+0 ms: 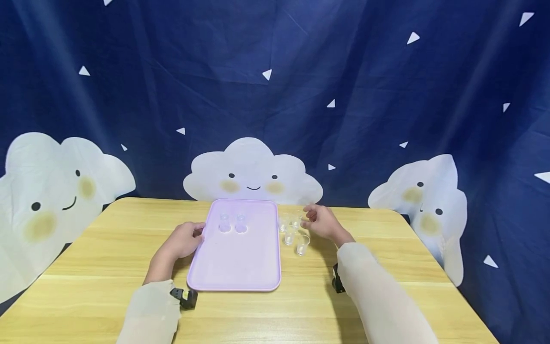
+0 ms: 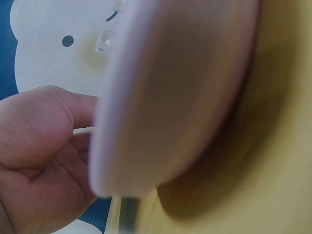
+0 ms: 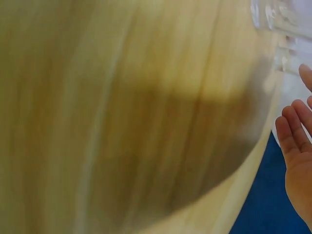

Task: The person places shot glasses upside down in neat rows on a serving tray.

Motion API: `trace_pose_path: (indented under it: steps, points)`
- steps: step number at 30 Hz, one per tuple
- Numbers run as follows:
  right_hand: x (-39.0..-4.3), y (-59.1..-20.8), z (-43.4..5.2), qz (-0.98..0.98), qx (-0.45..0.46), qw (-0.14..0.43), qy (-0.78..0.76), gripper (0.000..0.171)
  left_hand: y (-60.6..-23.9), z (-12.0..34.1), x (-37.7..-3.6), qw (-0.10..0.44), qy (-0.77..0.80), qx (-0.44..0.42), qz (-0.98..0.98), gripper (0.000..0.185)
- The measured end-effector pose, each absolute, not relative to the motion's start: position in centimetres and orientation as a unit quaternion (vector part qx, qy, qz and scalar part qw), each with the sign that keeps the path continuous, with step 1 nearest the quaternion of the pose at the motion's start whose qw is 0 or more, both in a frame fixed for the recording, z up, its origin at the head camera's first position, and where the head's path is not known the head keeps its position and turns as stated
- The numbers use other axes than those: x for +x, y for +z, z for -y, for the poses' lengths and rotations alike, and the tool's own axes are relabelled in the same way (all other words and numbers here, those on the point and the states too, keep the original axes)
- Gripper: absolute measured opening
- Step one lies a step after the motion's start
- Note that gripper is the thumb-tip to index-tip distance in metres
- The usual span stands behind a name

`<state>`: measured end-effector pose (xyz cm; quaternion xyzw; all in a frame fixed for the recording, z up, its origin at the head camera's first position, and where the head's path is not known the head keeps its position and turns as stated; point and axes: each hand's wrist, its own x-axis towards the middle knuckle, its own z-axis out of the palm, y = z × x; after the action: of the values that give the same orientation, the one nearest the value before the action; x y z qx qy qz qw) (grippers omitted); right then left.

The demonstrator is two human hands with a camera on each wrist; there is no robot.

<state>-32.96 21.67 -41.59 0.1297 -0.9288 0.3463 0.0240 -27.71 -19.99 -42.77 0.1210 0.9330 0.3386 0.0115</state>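
A lavender tray lies on the wooden table. On its far half stand two small clear cups, side by side. At the tray's left rim is my left hand, its thumb and curled fingers against the edge. The tray's rim hides the fingertips in the left wrist view. Right of the tray stand several more clear cups. My right hand is beside the far ones, fingers loosely bent. In the right wrist view, its fingers are extended near a cup, with nothing held.
The table has a pale wood surface with rounded far corners. Behind it hangs a dark blue curtain printed with white clouds and triangles. A black wrist device sits on the left sleeve, and another by the right.
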Motion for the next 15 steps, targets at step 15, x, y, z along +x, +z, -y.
trace_pose_path:
  steps: [15]
  points:
    - [-32.8,-43.4,-20.6,0.921,0.111,0.022,0.372,0.034,-43.0,20.1,-28.0,0.012,0.339,0.119,-0.933,0.045]
